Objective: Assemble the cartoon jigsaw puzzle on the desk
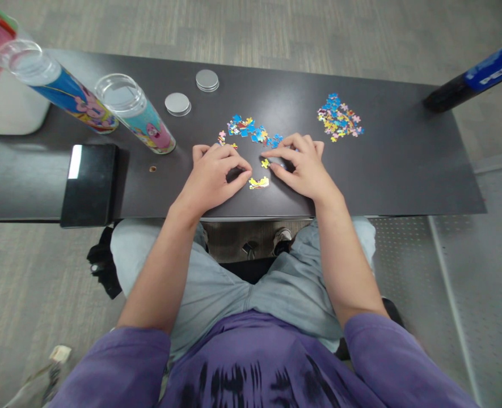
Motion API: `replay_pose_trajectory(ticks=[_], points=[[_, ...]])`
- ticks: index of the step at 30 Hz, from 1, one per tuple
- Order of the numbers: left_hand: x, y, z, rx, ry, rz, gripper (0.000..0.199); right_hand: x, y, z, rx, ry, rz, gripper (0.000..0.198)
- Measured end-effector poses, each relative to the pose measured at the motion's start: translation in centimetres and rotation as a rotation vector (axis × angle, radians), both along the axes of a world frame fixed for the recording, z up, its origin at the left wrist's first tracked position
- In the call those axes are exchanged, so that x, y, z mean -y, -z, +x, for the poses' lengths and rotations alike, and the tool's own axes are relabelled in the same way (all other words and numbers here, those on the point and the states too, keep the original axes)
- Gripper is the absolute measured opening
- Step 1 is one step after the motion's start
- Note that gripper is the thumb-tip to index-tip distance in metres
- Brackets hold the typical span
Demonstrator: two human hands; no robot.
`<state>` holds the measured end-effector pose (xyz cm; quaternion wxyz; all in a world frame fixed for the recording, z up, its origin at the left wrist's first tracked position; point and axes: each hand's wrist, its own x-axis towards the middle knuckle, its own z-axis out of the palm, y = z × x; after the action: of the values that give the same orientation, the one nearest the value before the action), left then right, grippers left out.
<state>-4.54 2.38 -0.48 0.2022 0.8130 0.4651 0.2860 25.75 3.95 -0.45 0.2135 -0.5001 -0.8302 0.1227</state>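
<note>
By the near edge of the surface (404, 161), the left hand (210, 175) has a narrow grip beside a joined yellow strip (259, 183), holding what I cannot tell; the right hand (304, 167) has its grip parted at a loose yellow piece (265, 164); a puzzle pile (339, 120) lies toward the far edge

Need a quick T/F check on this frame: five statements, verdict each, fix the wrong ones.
1. The right hand is next to a loose yellow puzzle piece. True.
2. The flat black object lies to the right of both hands. False: it lies left of the left hand.
3. Two cartoon-printed tubes are on the left part of the table. True.
4. All puzzle pieces sit in one pile. False: a separate pile lies beyond the right hand.
5. The round discs are red. False: silver-grey.
</note>
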Motion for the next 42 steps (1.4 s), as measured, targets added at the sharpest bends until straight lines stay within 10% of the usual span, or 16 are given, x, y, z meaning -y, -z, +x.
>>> replay_pose_trajectory(ticks=[42], points=[[0.03,-0.09,-0.18,-0.022,0.083,-0.036,0.017,0.01,-0.59,-0.51,-0.119,-0.097,-0.146,0.014]])
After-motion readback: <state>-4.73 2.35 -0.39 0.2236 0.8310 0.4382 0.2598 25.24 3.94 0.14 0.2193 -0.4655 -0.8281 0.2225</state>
